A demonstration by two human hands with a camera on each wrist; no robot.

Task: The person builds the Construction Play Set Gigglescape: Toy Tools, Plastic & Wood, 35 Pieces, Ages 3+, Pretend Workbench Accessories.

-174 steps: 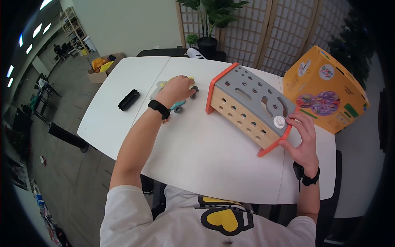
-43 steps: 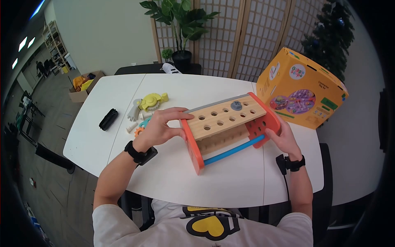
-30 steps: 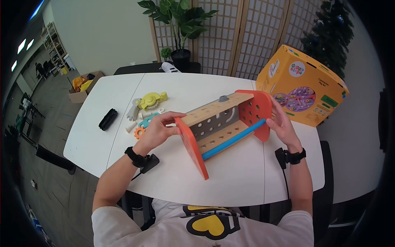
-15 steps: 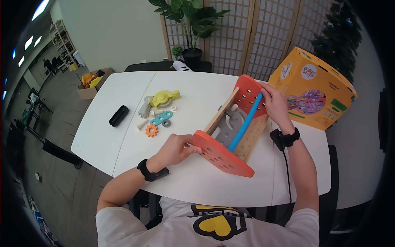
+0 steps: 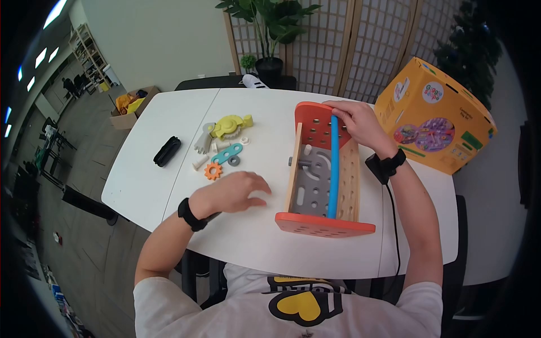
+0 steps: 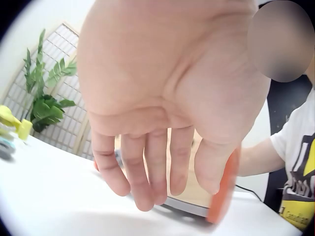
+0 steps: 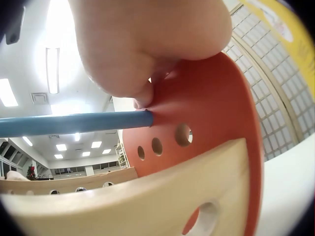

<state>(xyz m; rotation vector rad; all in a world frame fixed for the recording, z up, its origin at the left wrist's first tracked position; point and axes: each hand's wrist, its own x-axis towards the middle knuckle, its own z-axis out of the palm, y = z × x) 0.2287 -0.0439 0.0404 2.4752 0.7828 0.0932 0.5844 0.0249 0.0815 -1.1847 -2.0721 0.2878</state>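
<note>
A toy workbench (image 5: 350, 186) with wooden sides, a grey panel, red ends and a blue rod (image 5: 335, 169) stands on its grey side, its hollow facing up. My right hand (image 5: 363, 127) grips the far red end (image 7: 206, 93) beside the rod, thumb on its inner face. A grey bolt (image 5: 305, 163) pokes through the left wooden side. Left of the workbench, my left hand (image 5: 231, 192) hovers with relaxed, slightly bent fingers, holding nothing. In the left wrist view, those fingers (image 6: 140, 191) overlap the workbench behind them.
Beyond my left hand lie an orange gear (image 5: 213, 171), a teal strip (image 5: 227, 153), a grey ring (image 5: 234, 161), a white bolt (image 5: 200, 163) and a yellow-green toy piece (image 5: 230, 126). A black case (image 5: 167, 151) lies farther left. A yellow box (image 5: 439, 121) stands at right.
Both hands tipped and turned the workbench, so its rod side faces up and its length points away from me. My left hand has let go of the near red end and moved left.
</note>
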